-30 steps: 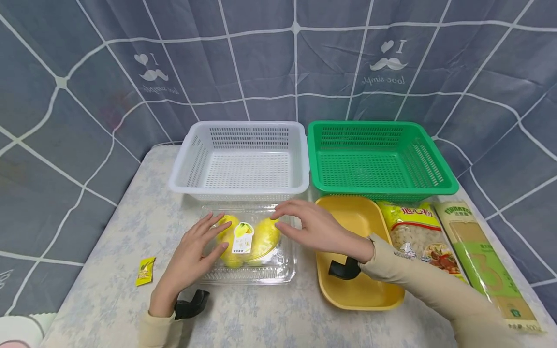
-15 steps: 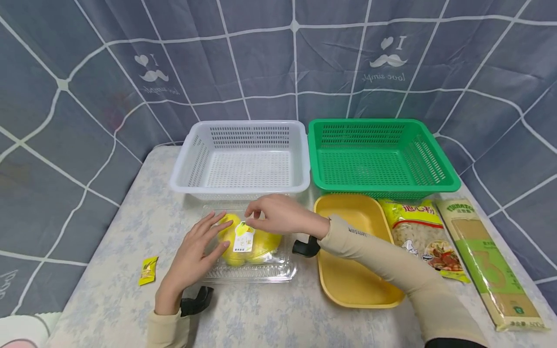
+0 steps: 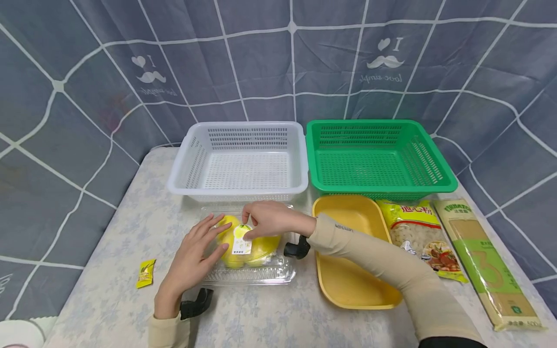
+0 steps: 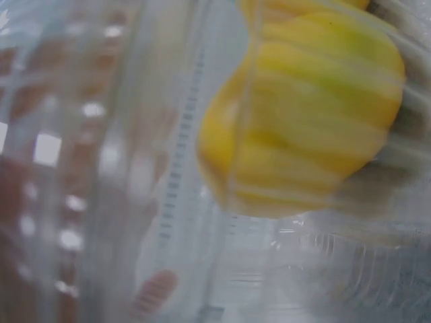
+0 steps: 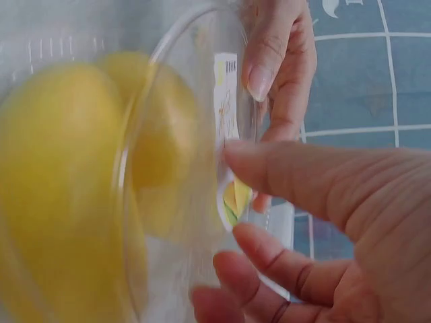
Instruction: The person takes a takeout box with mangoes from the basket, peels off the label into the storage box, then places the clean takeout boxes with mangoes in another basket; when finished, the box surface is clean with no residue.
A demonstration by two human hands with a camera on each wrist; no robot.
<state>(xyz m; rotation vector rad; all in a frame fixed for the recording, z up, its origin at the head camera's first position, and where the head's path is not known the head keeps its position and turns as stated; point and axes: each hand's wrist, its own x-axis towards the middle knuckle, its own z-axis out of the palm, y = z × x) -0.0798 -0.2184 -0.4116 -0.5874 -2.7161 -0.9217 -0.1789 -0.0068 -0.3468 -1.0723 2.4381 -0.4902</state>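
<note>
One clear box (image 3: 250,277): left hand (image 3: 191,253) spread wide on it; right hand (image 3: 271,217) loosely curved at label (image 3: 240,247).

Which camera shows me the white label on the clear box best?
The head view: it shows the white label nearly face-on, though the right hand covers part of it. The right wrist view is closer but sees it at a steep slant, the thumb before its middle. The left wrist view doesn't show it.
</note>
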